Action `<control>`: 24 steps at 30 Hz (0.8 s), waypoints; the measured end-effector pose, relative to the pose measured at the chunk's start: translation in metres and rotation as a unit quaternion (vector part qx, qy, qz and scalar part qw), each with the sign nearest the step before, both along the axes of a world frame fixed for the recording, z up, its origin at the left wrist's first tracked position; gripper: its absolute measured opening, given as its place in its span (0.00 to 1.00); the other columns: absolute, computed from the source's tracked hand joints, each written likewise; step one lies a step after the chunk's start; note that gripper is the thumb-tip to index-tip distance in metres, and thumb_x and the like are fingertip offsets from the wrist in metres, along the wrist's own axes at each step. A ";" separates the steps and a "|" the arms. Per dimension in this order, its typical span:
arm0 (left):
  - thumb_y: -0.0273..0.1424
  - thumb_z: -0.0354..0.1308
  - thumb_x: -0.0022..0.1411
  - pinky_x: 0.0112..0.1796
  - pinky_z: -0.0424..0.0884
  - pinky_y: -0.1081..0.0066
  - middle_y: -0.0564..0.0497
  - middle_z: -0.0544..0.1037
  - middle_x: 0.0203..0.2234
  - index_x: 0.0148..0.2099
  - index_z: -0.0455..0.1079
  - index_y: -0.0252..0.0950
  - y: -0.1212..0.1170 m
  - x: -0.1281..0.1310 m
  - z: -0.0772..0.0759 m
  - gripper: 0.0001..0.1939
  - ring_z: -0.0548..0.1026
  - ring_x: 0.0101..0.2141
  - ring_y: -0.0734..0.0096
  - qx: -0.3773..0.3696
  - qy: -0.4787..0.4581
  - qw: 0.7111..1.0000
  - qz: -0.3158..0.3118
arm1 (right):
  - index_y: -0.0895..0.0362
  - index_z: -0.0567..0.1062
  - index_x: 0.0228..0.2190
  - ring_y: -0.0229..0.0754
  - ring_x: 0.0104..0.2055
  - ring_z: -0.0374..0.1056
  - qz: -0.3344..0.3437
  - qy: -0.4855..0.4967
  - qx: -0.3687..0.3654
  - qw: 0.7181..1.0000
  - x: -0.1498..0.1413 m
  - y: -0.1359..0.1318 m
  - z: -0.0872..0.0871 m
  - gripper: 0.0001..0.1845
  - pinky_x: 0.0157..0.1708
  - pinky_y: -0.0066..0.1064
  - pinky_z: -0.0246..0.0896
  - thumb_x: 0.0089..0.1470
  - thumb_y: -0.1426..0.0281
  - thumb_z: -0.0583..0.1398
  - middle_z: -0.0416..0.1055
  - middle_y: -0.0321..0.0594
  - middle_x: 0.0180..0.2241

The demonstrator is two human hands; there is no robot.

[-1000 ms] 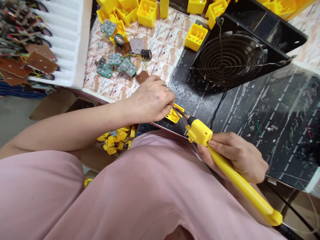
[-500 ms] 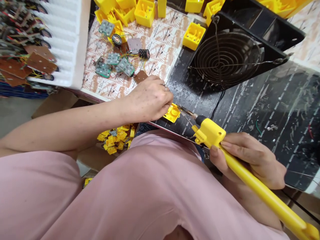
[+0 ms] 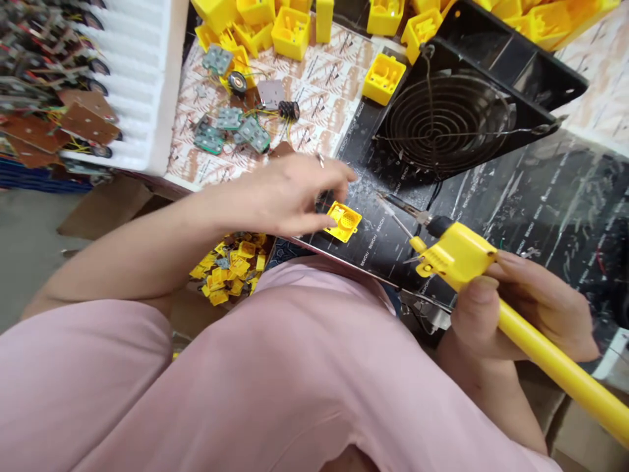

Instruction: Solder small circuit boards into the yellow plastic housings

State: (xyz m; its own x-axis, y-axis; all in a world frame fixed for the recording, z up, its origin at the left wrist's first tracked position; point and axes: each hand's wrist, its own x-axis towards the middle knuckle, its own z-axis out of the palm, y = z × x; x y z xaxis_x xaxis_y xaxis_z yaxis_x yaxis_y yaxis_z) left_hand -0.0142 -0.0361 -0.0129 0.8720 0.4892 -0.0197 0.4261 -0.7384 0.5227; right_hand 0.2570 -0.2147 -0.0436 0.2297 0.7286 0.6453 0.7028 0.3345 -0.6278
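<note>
My right hand is wrapped round the yellow handle of a soldering iron, whose metal tip and thin feed tube point left over the black bench mat. A small yellow plastic cover with a round perforated patch lies on the mat near its front edge. Above its left side is my left hand, thumb and fingers apart. The thumb tip overlaps the cover's upper-left part; whether it touches is unclear. Apart from the cover, to its right, hangs the iron's tip.
A black fan with a wire guard stands at the back. Yellow housings and green circuit boards lie at back left. A white foam tray holds wired parts. Below the bench edge is a pile of yellow pieces.
My right hand has drawn the soldering iron back to the right, away from the yellow cover. The fingers of my left hand have spread and come off the cover.
</note>
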 end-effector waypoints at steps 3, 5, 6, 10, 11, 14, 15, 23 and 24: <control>0.32 0.60 0.69 0.53 0.73 0.68 0.44 0.82 0.55 0.54 0.75 0.36 -0.009 -0.008 0.001 0.13 0.81 0.55 0.61 -0.047 0.004 0.998 -0.041 | 0.48 0.82 0.54 0.39 0.31 0.75 0.003 -0.013 0.062 0.998 -0.005 0.008 0.004 0.21 0.29 0.32 0.73 0.59 0.71 0.71 0.83 0.36 0.37; 0.32 0.63 0.68 0.46 0.74 0.72 0.47 0.85 0.47 0.56 0.75 0.37 -0.008 -0.022 0.019 0.16 0.83 0.46 0.65 -0.090 0.040 0.994 -0.058 | 0.48 0.83 0.54 0.36 0.28 0.73 0.024 -0.010 0.067 0.997 -0.007 0.014 0.003 0.23 0.25 0.28 0.68 0.57 0.72 0.72 0.83 0.35 0.35; 0.33 0.65 0.67 0.42 0.74 0.73 0.49 0.86 0.45 0.56 0.75 0.39 -0.004 -0.031 0.032 0.16 0.83 0.42 0.68 -0.121 0.065 0.987 -0.083 | 0.48 0.83 0.53 0.36 0.27 0.72 0.029 -0.011 0.075 0.997 -0.007 0.016 0.002 0.23 0.24 0.28 0.66 0.56 0.73 0.72 0.82 0.34 0.34; 0.43 0.59 0.69 0.41 0.72 0.68 0.54 0.86 0.39 0.50 0.81 0.42 0.036 -0.054 0.071 0.16 0.81 0.39 0.67 -0.105 0.162 0.980 -0.056 | 0.49 0.84 0.51 0.35 0.27 0.73 0.016 -0.012 0.111 0.994 -0.004 0.021 -0.004 0.23 0.22 0.26 0.63 0.54 0.75 0.72 0.83 0.34 0.35; 0.44 0.55 0.70 0.42 0.71 0.66 0.53 0.85 0.38 0.49 0.82 0.41 0.052 -0.052 0.071 0.18 0.79 0.39 0.67 -0.045 0.177 0.983 0.020 | 0.49 0.84 0.51 0.35 0.27 0.73 0.015 -0.013 0.109 0.994 -0.003 0.020 -0.005 0.23 0.22 0.26 0.63 0.53 0.76 0.72 0.83 0.34 0.35; 0.41 0.41 0.74 0.51 0.69 0.56 0.51 0.83 0.47 0.55 0.80 0.40 0.107 -0.027 0.046 0.27 0.72 0.49 0.64 0.175 0.187 0.928 0.271 | 0.49 0.84 0.52 0.37 0.25 0.73 0.027 -0.029 0.096 0.995 -0.004 0.017 -0.003 0.26 0.20 0.28 0.63 0.52 0.77 0.73 0.83 0.34 0.35; 0.42 0.43 0.73 0.52 0.68 0.54 0.51 0.82 0.49 0.55 0.80 0.42 0.124 -0.016 0.034 0.26 0.69 0.52 0.61 0.212 0.199 0.912 0.289 | 0.49 0.83 0.53 0.38 0.25 0.73 0.025 -0.032 0.089 0.995 -0.005 0.015 -0.002 0.27 0.20 0.28 0.64 0.51 0.77 0.73 0.83 0.35 0.35; 0.42 0.43 0.75 0.44 0.67 0.66 0.53 0.80 0.41 0.54 0.80 0.39 0.140 0.009 0.019 0.25 0.68 0.48 0.69 0.261 0.241 0.910 0.215 | 0.51 0.84 0.51 0.43 0.30 0.75 -0.023 0.016 0.037 0.999 -0.006 0.003 0.005 0.24 0.27 0.34 0.72 0.52 0.77 0.73 0.83 0.37 0.36; 0.41 0.48 0.74 0.42 0.68 0.67 0.53 0.81 0.40 0.53 0.81 0.40 0.124 0.008 0.026 0.22 0.71 0.46 0.68 0.245 0.259 0.917 0.180 | 0.50 0.84 0.52 0.44 0.33 0.76 -0.030 0.035 0.033 0.998 -0.004 -0.001 0.004 0.25 0.29 0.35 0.73 0.52 0.75 0.74 0.83 0.38 0.37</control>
